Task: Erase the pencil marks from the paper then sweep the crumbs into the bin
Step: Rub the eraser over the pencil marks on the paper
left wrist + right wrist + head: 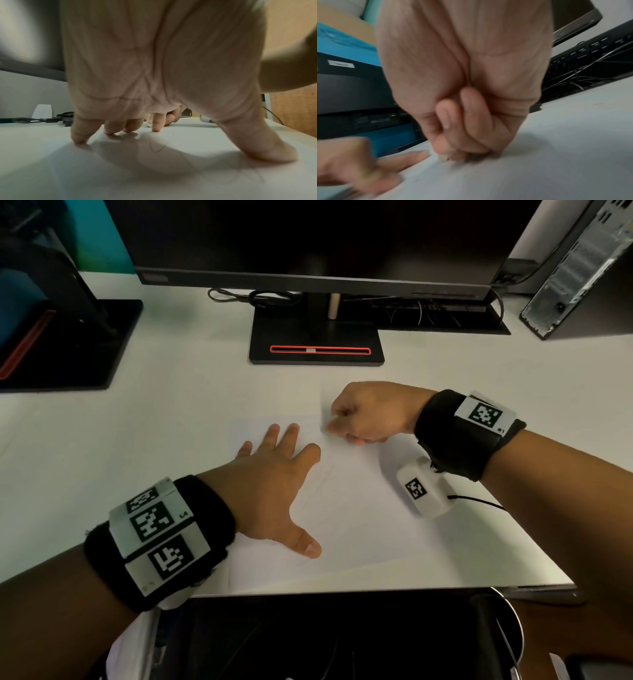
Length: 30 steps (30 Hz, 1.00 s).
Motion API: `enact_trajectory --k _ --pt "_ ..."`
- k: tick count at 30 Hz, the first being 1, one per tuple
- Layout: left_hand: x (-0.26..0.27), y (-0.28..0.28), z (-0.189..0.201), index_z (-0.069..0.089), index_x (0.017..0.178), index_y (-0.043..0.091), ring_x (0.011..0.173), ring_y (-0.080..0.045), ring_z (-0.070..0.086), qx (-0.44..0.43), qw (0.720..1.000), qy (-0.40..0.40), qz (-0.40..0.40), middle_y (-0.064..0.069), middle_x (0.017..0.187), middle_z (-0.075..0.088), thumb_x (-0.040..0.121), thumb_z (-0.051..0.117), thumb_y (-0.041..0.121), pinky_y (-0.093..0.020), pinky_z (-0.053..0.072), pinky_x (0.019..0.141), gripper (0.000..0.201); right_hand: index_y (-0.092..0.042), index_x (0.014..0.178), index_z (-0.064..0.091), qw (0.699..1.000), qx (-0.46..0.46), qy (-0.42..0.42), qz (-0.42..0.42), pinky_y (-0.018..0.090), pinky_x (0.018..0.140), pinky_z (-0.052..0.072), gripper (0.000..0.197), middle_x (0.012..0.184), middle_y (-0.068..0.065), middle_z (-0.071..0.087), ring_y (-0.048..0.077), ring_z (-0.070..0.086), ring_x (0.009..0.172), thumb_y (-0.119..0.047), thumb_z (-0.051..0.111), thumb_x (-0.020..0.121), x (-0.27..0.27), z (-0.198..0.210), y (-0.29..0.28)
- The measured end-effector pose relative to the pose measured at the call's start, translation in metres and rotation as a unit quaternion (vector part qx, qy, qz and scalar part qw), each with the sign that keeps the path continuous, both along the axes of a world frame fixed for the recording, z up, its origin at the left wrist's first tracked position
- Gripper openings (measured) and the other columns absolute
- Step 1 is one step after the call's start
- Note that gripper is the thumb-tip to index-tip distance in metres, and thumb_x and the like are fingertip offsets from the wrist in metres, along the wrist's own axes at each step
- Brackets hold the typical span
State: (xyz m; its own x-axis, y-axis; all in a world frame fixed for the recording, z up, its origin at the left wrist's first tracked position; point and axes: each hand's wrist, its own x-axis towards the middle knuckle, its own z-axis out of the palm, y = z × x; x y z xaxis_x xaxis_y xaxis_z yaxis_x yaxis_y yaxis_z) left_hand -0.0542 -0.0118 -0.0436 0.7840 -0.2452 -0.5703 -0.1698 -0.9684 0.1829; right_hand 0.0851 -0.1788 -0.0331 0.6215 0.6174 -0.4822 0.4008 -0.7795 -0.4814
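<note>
Pressing the paper [359, 501] flat with spread fingers, the left hand [274, 494] steadies it; the right hand [370, 416], curled, pinches what seems an eraser [442, 158].

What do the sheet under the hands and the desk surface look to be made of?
Sheet: thin matte white paper, with faint pencil lines and a slightly lifted far edge. Desk: smooth, low-sheen white top, probably laminate; its thin front edge shows, the core does not.
</note>
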Motion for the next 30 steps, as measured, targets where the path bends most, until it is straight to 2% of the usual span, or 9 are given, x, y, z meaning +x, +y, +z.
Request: enact_trajectory --k 3,7,9,14,17,19,22,25,30 --pt "0.001 -0.001 0.000 0.001 0.151 0.028 0.149 -0.031 -0.027 0.003 1.000 0.001 -0.002 -0.004 0.163 -0.027 0.058 0.071 0.084 -0.057 0.002 0.121 0.130 -0.009 0.077 0.065 1.000 -0.002 0.011 0.011 0.023 0.046 0.042 0.034 0.064 0.004 0.060 0.018 0.046 0.052 -0.034 0.058 0.098 -0.003 -0.001 -0.003" --pt "0.000 -0.001 0.000 -0.001 0.152 0.028 0.148 -0.030 -0.028 0.004 1.000 0.001 0.002 -0.004 0.163 -0.028 0.058 0.072 0.083 -0.056 0.001 0.121 0.131 -0.006 0.075 0.065 0.999 -0.013 -0.041 0.026 0.027 0.053 0.046 0.039 0.066 0.005 0.065 0.018 0.051 0.053 -0.037 0.056 0.098 -0.004 0.001 -0.002" --pt "0.000 -0.001 0.000 -0.001 0.152 0.028 0.148 -0.031 -0.028 0.003 1.000 0.001 0.000 -0.004 0.163 -0.028 0.058 0.071 0.084 -0.057 0.001 0.121 0.131 -0.003 0.077 0.064 0.999 -0.014 -0.012 0.051 0.025 0.050 0.045 0.040 0.064 0.005 0.062 0.018 0.048 0.052 -0.036 0.056 0.098 -0.009 -0.001 -0.003" --pt "-0.001 0.000 0.000 -0.001 0.153 0.029 0.148 -0.030 -0.027 0.004 1.000 0.001 0.002 -0.004 0.163 -0.027 0.058 0.072 0.083 -0.057 0.001 0.121 0.131 -0.007 0.074 0.064 0.998 -0.007 -0.056 0.023 0.028 0.054 0.046 0.040 0.074 0.015 0.070 0.018 0.051 0.053 -0.038 0.056 0.098 -0.005 0.002 -0.007" --pt "0.000 0.000 0.000 -0.001 0.153 0.028 0.148 -0.030 -0.028 0.000 1.000 0.001 0.001 -0.004 0.163 -0.027 0.058 0.072 0.083 -0.057 0.001 0.121 0.132 -0.012 0.071 0.061 0.998 -0.012 -0.021 0.057 0.027 0.052 0.045 0.037 0.063 0.006 0.061 0.017 0.047 0.050 -0.037 0.057 0.098 -0.012 -0.001 -0.007" --pt "0.000 -0.001 0.000 -0.002 0.153 0.028 0.148 -0.030 -0.028 0.002 1.000 0.003 0.001 -0.004 0.163 -0.027 0.058 0.071 0.083 -0.056 0.001 0.121 0.132 -0.012 0.070 0.061 0.999 -0.004 -0.025 0.032 0.029 0.053 0.045 0.038 0.060 0.002 0.057 0.016 0.045 0.049 -0.037 0.057 0.098 -0.007 0.001 -0.012" --pt "0.000 0.000 0.000 -0.001 0.153 0.028 0.148 -0.031 -0.028 0.002 1.000 0.002 0.002 -0.004 0.163 -0.028 0.058 0.072 0.083 -0.057 0.001 0.121 0.132 -0.007 0.073 0.063 0.998 -0.008 -0.056 0.030 0.034 0.059 0.049 0.041 0.064 0.007 0.062 0.017 0.050 0.053 -0.039 0.055 0.098 -0.007 0.002 -0.012" --pt "0.001 -0.001 -0.001 0.000 0.152 0.028 0.148 -0.031 -0.028 0.000 1.000 0.002 0.002 -0.005 0.163 -0.027 0.057 0.072 0.083 -0.057 0.001 0.121 0.132 -0.010 0.072 0.062 0.998 -0.008 -0.033 0.060 0.031 0.055 0.046 0.039 0.062 0.004 0.060 0.016 0.048 0.051 -0.038 0.056 0.098 -0.014 -0.002 -0.011" --pt "0.000 0.000 0.000 0.001 0.153 0.028 0.148 -0.030 -0.027 -0.002 1.000 0.003 0.003 -0.005 0.163 -0.027 0.058 0.073 0.082 -0.057 0.001 0.121 0.131 -0.006 0.074 0.064 0.998 -0.005 -0.053 0.017 0.033 0.057 0.048 0.040 0.063 0.005 0.062 0.018 0.049 0.051 -0.038 0.056 0.097 -0.007 0.000 -0.019"
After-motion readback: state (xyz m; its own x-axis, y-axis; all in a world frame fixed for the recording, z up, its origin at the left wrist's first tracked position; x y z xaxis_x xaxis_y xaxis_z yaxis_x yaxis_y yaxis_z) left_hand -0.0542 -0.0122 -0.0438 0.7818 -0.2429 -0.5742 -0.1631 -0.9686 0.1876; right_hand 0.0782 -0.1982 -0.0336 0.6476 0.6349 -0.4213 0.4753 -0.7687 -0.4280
